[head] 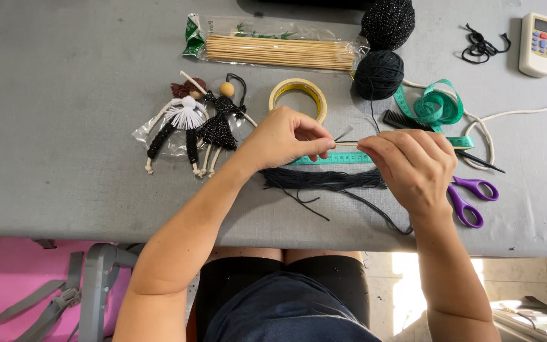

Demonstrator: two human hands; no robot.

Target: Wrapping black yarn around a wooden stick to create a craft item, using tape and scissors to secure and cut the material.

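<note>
Above the desk [64, 158], just over the green tape measure [337, 158], you hold a thin bamboo skewer [347, 144] level — its long axis runs left to right between your hands. Your left hand [284, 138] pinches its left end with a dark strand of yarn; your right hand [413, 166] closes around the shaft, knuckles up. A bundle of dark yarn [324, 180] lies just below, purple scissors [470, 197] beside your right wrist.

Single head-worn view, looking steeply down, close over grey table [64, 126], near edge and seated lap included
</note>
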